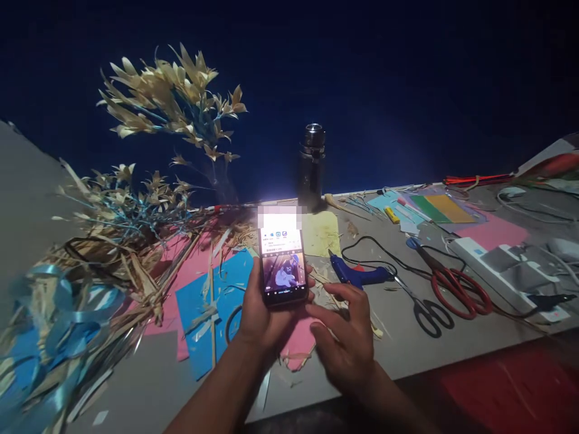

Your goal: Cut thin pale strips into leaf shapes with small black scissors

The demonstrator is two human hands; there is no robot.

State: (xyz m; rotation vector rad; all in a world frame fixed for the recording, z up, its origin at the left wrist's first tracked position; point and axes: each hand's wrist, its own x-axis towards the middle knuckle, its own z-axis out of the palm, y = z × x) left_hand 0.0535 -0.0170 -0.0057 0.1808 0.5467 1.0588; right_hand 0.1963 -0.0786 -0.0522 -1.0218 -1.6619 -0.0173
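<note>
A lit smartphone (284, 265) rests upright in my left hand (265, 316), whose fingers wrap round its lower sides. Its screen shows a row of small icons above a picture, and the top is blurred out. My right hand (344, 328) hovers just right of the phone, fingers bent and apart, with nothing in it. Beyond that hand lies a blue glue gun (359, 274) with a black cord. Under my hands are a blue sheet (194, 304), pink sheets (298, 346) and scraps of dry straw-like leaf.
Black-handled scissors (429, 313) and red-handled scissors (465, 295) lie to the right, near a white power strip (493, 271). A dark flask (312, 166) stands at the back. Dried-leaf flowers (176, 99) rise at the left, above blue ribbon (76, 301). A yellow cutter (391, 214) lies farther back.
</note>
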